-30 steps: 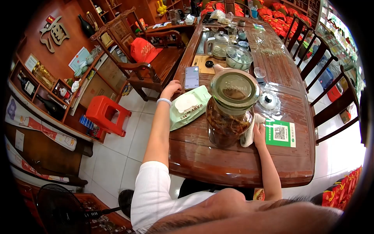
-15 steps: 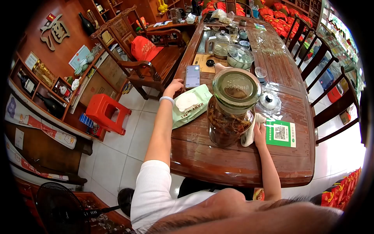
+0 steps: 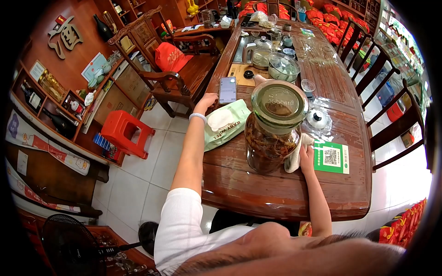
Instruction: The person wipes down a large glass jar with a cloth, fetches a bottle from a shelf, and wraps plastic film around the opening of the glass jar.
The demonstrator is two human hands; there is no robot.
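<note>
My left hand (image 3: 209, 101) rests at the table's left edge, beside a phone (image 3: 227, 90) with a lit screen. Its partly visible fingers look loosely apart and hold nothing. Just nearer lies a green pack of baby wipes (image 3: 230, 122). My right hand (image 3: 306, 158) is closed on a whitish cloth (image 3: 293, 161), which touches the right side of a large glass jar (image 3: 271, 145). Dark, root-like contents fill much of the jar, and its round glass lid (image 3: 280, 103) is on top. Part of the cloth is hidden behind the jar.
Right of the cloth lies a green QR-code card (image 3: 332, 157), with a small lidded white pot (image 3: 317, 118) beyond. A glass bowl (image 3: 283, 66) and a kettle (image 3: 260, 53) stand farther back. Wooden chairs (image 3: 398, 117) line the right side; a red stool (image 3: 127, 133) stands left.
</note>
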